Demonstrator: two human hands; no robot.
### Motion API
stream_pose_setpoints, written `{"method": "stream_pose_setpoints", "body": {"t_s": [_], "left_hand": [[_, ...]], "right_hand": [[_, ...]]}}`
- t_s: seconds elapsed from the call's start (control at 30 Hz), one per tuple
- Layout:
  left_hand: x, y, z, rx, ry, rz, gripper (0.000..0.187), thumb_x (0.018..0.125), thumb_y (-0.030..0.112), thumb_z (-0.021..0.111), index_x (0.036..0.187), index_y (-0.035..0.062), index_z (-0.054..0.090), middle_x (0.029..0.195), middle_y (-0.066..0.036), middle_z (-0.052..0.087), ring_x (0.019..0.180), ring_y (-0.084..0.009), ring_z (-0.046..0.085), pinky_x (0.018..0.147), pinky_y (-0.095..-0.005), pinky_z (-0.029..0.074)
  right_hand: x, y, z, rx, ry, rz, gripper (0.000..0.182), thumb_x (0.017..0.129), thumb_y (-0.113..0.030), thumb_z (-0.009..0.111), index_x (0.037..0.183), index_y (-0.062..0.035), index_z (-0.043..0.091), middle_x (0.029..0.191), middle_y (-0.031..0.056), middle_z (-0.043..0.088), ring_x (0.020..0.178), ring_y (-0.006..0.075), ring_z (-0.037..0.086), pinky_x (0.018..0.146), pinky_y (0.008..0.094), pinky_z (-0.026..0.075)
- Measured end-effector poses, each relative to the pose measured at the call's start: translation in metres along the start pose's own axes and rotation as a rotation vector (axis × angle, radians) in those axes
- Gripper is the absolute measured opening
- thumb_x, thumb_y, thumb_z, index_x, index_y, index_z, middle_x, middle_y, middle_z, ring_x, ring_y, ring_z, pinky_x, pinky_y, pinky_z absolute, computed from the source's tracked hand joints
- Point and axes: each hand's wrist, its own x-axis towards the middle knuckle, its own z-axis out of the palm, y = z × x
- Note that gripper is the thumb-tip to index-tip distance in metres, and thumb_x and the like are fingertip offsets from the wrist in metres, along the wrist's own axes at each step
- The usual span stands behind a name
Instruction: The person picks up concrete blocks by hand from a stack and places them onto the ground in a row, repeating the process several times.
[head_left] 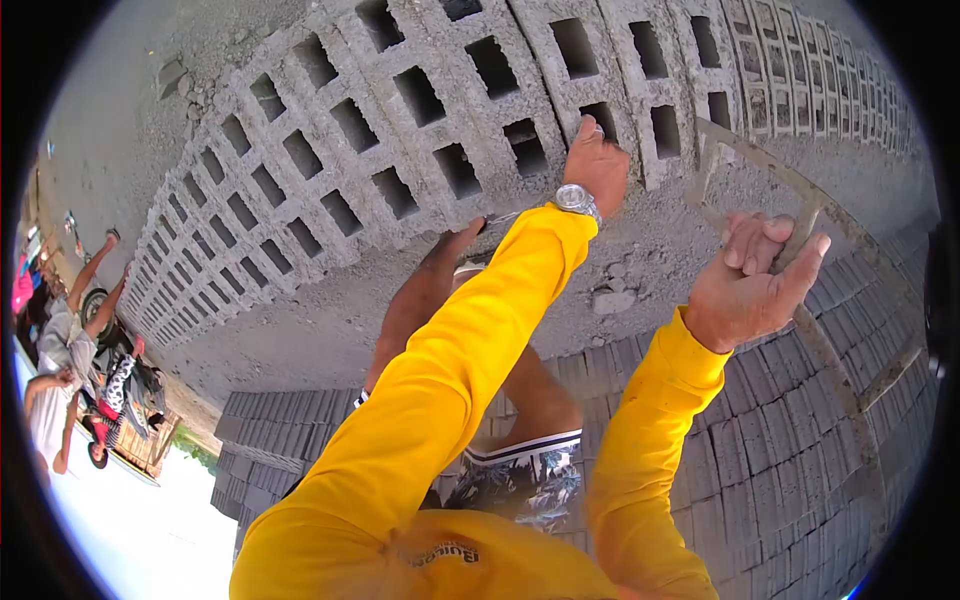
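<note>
Along a row of rough grey, hollow concrete blocks [460, 122], the left hand [599, 165] touches one opening's edge, its grip unclear, while the right hand [752, 285] curls around a slim grey metal frame [890, 378], best held steady, clear of probably brittle edges.

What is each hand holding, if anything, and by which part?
Right hand: a dusty grey-brown barred frame, by a crossbar. Left hand: at an opening in a grey hollow concrete block, its grip unclear.
</note>
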Motion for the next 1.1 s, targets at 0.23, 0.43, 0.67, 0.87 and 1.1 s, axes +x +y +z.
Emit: {"method": "stream_pose_setpoints", "body": {"t_s": [0.23,0.43,0.67,0.87,1.1], "left_hand": [[0.007,-0.008,-0.018,0.169,-0.147,0.128,0.030,0.066,0.033,0.073,0.066,0.0032,0.070,0.067,-0.018,0.067,0.071,-0.0312,0.064,0.094,-0.0380,0.039],[0.017,0.006,-0.042,0.315,-0.300,0.044,0.048,0.066,0.044,0.078,0.064,-0.0025,0.067,0.068,-0.025,0.066,0.073,-0.0392,0.065,0.080,-0.0428,0.046],[0.018,0.024,-0.084,0.098,-0.419,-0.074,0.051,0.069,0.035,0.087,0.064,-0.0025,0.052,0.065,-0.001,0.055,0.058,-0.0128,0.046,0.056,-0.0276,0.040],[0.016,0.018,-0.080,-0.034,-0.430,-0.079,0.054,0.069,0.035,0.088,0.062,0.0083,0.041,0.063,0.004,0.042,0.058,-0.0092,0.035,0.053,-0.0245,0.031],[0.014,0.018,-0.079,-0.054,-0.412,-0.140,0.055,0.069,0.029,0.089,0.062,0.0142,0.036,0.063,0.005,0.041,0.056,-0.0076,0.033,0.051,-0.0235,0.028]], "right_hand": [[-0.097,0.117,-0.098,0.108,0.943,0.458,0.034,0.097,-0.037,0.057,0.091,-0.0033,0.059,0.080,0.0043,0.054,0.054,0.0113,0.043,0.055,0.0292,0.039],[-0.140,0.191,-0.115,0.467,1.224,0.558,0.038,0.094,-0.038,0.060,0.077,-0.0041,0.059,0.065,0.0010,0.051,0.051,0.0108,0.045,0.048,0.0274,0.036],[-0.131,0.223,-0.108,0.558,1.324,0.531,0.039,0.095,-0.038,0.057,0.072,-0.0064,0.061,0.069,0.0019,0.063,0.049,0.0094,0.050,0.048,0.0261,0.041],[-0.127,0.224,-0.107,0.499,1.301,0.418,0.040,0.096,-0.034,0.057,0.067,-0.0055,0.062,0.063,0.0001,0.060,0.051,0.0096,0.053,0.051,0.0273,0.042],[-0.113,0.287,-0.041,0.403,1.211,0.671,0.038,0.091,-0.037,0.064,0.070,-0.0052,0.063,0.057,0.0003,0.054,0.049,0.0099,0.048,0.049,0.0268,0.040]]}}
